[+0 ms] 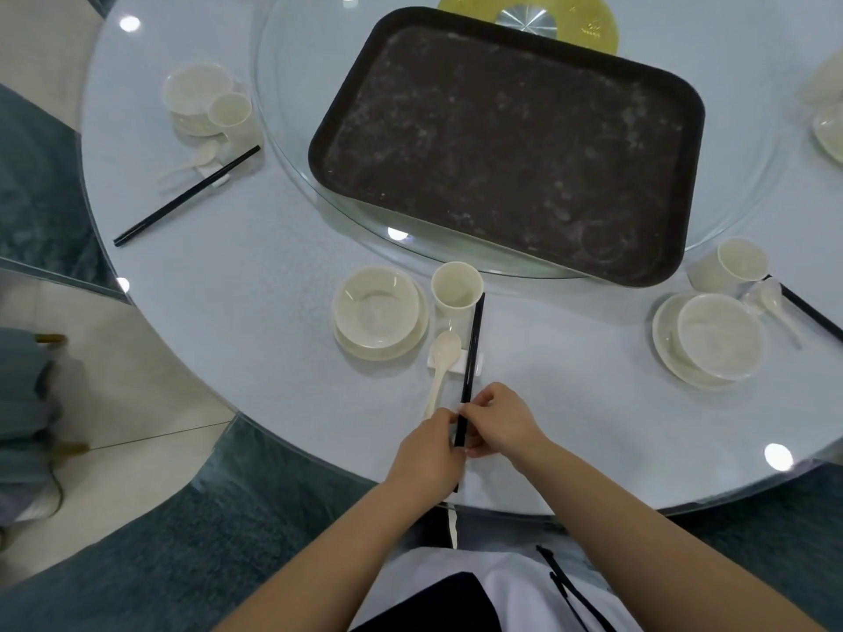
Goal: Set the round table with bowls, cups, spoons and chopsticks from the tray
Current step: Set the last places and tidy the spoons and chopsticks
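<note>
Low in the centre of the frame, both hands meet over a pair of black chopsticks (470, 367) near the near edge of the round surface (273, 275). The left hand (429, 453) pinches the near end of the chopsticks from the left, and the right hand (497, 426) pinches it from the right, fingers curled around the sticks. The chopsticks run up the frame from the hands, cross a small white rest (476, 363) and end just beside a cream cup (456, 287). A cream spoon (440, 367) lies just left of them, its bowl on the same rest. Left of the spoon, a cream bowl (376, 307) sits on a plate (422, 330). The dark tray (506, 143) lies bare on a glass turntable (283, 130) in the upper centre of the frame. At the upper left is another setting: a bowl (196, 88), a cup (230, 114), a spoon (196, 161) and chopsticks (182, 198). At the right is a third, with a bowl (718, 335) on a plate, a cup (730, 264), a spoon (773, 303) and chopsticks (812, 312) partly cut off by the frame edge. More cream dishes (828, 125) show at the far right edge.
</note>
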`<state>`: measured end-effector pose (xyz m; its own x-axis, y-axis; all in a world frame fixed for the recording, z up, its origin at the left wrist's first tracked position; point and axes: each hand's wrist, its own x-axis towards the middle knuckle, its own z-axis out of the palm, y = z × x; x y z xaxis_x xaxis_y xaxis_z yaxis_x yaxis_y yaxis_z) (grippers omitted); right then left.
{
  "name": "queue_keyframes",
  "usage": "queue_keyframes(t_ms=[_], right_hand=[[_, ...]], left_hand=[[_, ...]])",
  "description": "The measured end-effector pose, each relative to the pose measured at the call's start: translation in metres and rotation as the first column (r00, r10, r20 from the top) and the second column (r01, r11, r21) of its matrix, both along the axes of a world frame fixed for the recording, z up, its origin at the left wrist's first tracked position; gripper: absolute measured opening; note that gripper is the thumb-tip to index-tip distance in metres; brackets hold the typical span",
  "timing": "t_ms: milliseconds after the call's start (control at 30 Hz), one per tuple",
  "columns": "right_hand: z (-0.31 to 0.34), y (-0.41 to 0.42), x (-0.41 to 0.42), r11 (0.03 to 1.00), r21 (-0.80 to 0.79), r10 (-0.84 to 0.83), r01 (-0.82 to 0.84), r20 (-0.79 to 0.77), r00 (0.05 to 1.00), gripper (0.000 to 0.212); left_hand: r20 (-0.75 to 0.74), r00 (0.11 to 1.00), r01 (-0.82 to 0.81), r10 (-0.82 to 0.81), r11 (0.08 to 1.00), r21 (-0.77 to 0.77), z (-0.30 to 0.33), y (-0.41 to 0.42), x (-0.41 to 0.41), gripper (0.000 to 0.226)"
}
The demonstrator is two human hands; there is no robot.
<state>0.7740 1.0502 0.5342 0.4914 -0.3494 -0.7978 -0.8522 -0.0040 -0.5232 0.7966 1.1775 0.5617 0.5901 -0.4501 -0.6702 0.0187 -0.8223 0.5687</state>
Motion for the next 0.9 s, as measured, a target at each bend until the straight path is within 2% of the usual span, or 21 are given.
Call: queue_keyframes(t_ms=[67,133,200,300,367,467,733,900], right_hand=[[0.003,-0.002,0.001,0.999,-0.036,0.023,-0.023,0.002,1.0,0.017],[0.007,-0.007,0.005,0.989,-0.143,0.035,-0.031,0.026,0.999,0.019],[0.013,-0.013,0.013,0.968,-0.252,0.012,0.019,0.119,0.993,0.021],[0.028,-0.024,0.035,0.959,-0.257,-0.049,0.124,0.279,0.959,0.026],[0.038,-0.028,0.055,0.958,-0.25,-0.05,0.139,0.33,0.943,0.032],[0.046,-0.03,0.083,0.966,-0.212,-0.078,0.151,0.321,0.944,0.037],[0.04,-0.021,0.097,0.967,-0.147,-0.157,0.207,0.294,0.943,0.02],[0.04,-0.02,0.093,0.967,-0.137,-0.175,0.214,0.253,0.951,0.035]], left_hand=[[0.004,1.0,-0.002,0.002,1.0,0.003,-0.001,0.002,-0.001,0.033],[0.006,1.0,0.002,-0.002,1.0,0.007,-0.001,0.005,-0.002,0.034],[-0.005,1.0,0.0,0.0,1.0,0.009,-0.002,0.009,-0.003,0.038],[-0.019,1.0,-0.009,0.009,1.0,0.018,-0.001,0.012,-0.003,0.04],[-0.039,0.999,-0.008,0.009,1.0,0.028,0.001,0.014,-0.003,0.041],[-0.055,0.998,0.017,-0.016,1.0,0.024,0.005,0.018,-0.004,0.039],[-0.022,0.999,0.029,-0.03,0.999,-0.022,0.011,0.031,-0.006,0.036],[0.023,1.0,-0.002,0.004,0.998,-0.055,0.015,0.034,-0.001,0.034]])
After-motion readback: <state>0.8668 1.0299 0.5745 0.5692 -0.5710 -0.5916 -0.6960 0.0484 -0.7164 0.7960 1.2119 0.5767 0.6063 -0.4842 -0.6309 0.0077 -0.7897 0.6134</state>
